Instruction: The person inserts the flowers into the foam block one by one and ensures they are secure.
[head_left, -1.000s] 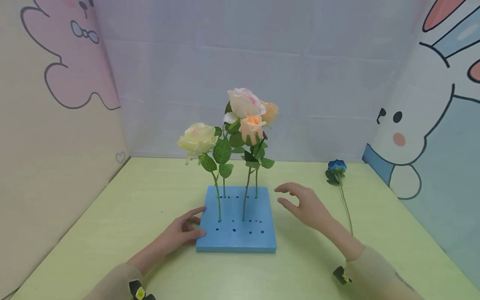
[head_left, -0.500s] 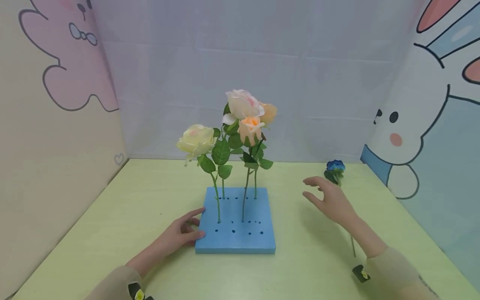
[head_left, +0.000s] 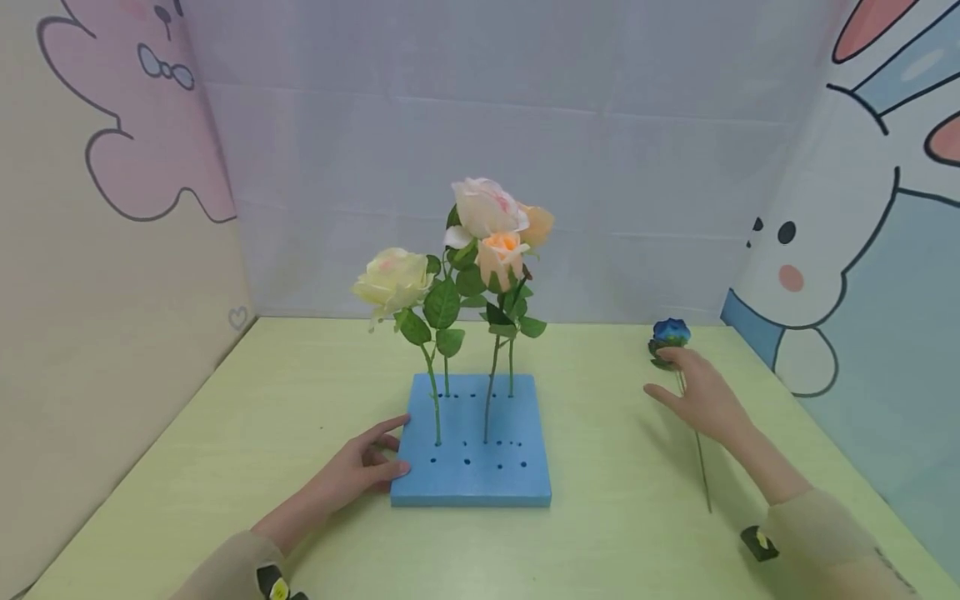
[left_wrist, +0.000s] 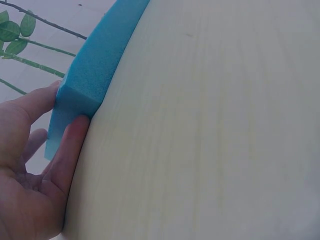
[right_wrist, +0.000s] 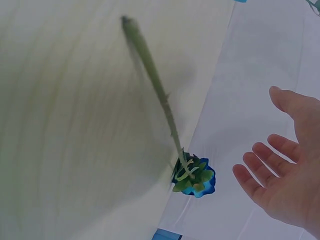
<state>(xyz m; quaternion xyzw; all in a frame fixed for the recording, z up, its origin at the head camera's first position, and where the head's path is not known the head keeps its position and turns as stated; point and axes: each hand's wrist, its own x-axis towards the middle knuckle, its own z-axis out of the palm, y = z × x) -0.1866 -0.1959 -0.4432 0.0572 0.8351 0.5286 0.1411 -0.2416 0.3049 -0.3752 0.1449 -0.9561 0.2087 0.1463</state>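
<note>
A blue foam board (head_left: 468, 487) with several holes lies on the table, and several artificial roses stand upright in it. They are a pale yellow rose (head_left: 393, 279), a pinkish-white rose (head_left: 487, 208), a peach rose (head_left: 501, 257) and an orange one (head_left: 537, 227) partly hidden behind. My left hand (head_left: 348, 479) rests its fingertips and thumb against the board's left edge. To the right a blue rose (head_left: 671, 331) lies with its stem toward me. Over its stem hovers my right hand (head_left: 708, 402), fingers parted and holding nothing; the right wrist view shows them apart from the rose (right_wrist: 200, 180).
The pale yellow-green table (head_left: 292, 375) reaches back to a pale cloth backdrop (head_left: 660, 167). Walls with a pink cartoon figure (head_left: 142, 150) and a white rabbit (head_left: 817, 242) stand left and right.
My right hand has moved right, away from beside the foam board, until it is over the blue rose's stem. The left hand stays at the board's edge.
</note>
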